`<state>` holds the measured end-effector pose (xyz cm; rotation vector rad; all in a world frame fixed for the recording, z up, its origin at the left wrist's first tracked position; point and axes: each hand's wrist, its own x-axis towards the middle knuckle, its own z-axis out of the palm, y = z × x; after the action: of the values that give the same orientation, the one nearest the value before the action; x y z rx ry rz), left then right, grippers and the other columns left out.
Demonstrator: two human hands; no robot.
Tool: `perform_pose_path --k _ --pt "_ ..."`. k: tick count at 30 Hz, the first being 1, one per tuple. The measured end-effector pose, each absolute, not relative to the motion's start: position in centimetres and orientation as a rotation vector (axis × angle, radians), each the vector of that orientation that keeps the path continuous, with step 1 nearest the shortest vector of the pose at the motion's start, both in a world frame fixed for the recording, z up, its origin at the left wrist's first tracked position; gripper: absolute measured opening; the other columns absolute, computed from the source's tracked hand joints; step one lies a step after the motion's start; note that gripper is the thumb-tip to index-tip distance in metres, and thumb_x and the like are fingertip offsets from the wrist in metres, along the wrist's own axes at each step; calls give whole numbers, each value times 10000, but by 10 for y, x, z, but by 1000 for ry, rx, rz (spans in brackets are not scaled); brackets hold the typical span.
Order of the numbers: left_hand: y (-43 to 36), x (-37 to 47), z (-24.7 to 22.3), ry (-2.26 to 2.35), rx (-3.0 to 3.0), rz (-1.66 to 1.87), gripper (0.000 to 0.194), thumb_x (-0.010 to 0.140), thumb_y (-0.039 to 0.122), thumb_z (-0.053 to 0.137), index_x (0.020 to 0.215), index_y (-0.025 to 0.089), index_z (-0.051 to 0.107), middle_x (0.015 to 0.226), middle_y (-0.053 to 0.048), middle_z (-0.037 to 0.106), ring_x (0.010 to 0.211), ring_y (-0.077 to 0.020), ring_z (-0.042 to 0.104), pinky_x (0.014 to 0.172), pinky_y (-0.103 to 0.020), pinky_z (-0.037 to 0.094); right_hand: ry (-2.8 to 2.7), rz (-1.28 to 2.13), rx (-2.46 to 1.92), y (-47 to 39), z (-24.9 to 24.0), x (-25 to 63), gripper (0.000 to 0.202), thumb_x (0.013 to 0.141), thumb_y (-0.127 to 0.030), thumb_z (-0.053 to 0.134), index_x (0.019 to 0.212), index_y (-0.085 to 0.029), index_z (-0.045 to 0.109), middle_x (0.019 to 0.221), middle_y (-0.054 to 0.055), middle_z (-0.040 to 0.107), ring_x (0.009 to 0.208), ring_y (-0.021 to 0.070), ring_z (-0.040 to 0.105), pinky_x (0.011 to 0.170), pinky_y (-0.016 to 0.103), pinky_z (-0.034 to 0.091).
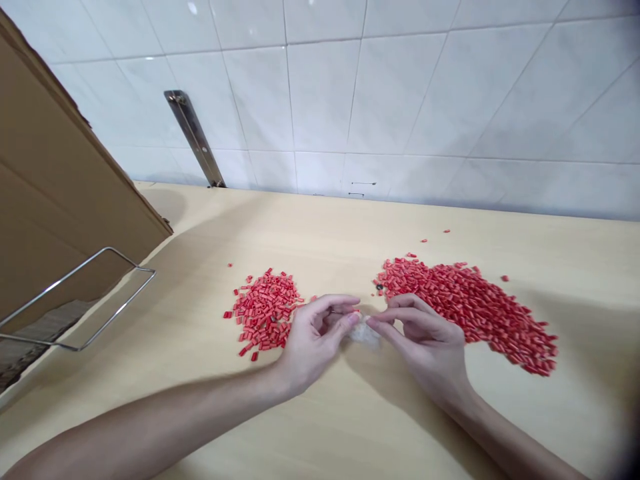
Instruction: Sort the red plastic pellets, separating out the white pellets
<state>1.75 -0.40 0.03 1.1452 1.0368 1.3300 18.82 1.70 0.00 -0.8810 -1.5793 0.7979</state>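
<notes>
My left hand (313, 343) is closed in a pinch, its thumb tip at one edge of a small whitish, see-through crumpled piece (366, 335). Facing it, my right hand (433, 343) pinches the other side of that piece between thumb and fingertips. A bit of red shows by the left fingertips; what it belongs to is too small to tell. Beside my left hand lies a smaller pile of short red tube-like pieces (267, 310). Behind and right of my right hand spreads a larger pile of the same red pieces (475, 310).
A small dark ring (379, 287) lies at the large pile's left edge. Left of the pale table (190, 320) stand a cardboard sheet (65, 160) and a bent wire frame (120, 310). A metal bracket (195, 137) leans against the tiled wall (320, 93).
</notes>
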Motion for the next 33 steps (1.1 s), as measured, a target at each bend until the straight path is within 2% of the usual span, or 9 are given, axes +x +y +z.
perform_pose_path --k 2,6,17,21,26,33 --pt "-3 17 0 1037 1218 1336 183 820 230 706 990 168 736 971 -87 691 893 -162 644 778 -257 515 -1581 817 -856 17 1 188 201 730 -73 771 810 -257 761 774 7 642 725 129 603 612 237 498" --pt "-1 16 -1 1048 1243 1343 121 811 223 710 907 157 742 930 -83 683 856 -166 645 769 -269 512 -1568 910 -781 15 5 185 205 751 -54 742 817 -248 752 763 3 697 746 131 641 677 233 534" --pt "-3 20 2 999 1045 1319 101 772 209 748 863 168 736 830 -32 734 767 -120 666 727 -211 537 -1456 1235 -897 12 5 185 65 826 -170 709 860 -225 717 804 -1 697 741 101 655 678 161 541" --pt "-3 21 3 948 963 1306 125 733 194 781 853 172 753 852 -35 765 788 -131 705 770 -219 566 -1451 1257 -900 14 7 184 32 847 -189 690 862 -215 702 782 -2 669 718 91 628 658 152 526" --pt "-2 20 1 985 982 1288 130 752 213 768 875 170 771 860 -49 782 775 -147 725 758 -234 587 -1455 1275 -917 15 6 185 21 863 -208 672 860 -197 690 762 2 650 697 91 612 647 161 519" --pt "-4 20 1 923 1009 1275 139 767 209 753 900 172 775 916 -62 783 841 -177 734 820 -286 594 -1508 1263 -897 15 4 186 35 875 -205 654 880 -201 688 785 15 671 723 120 637 663 204 538"
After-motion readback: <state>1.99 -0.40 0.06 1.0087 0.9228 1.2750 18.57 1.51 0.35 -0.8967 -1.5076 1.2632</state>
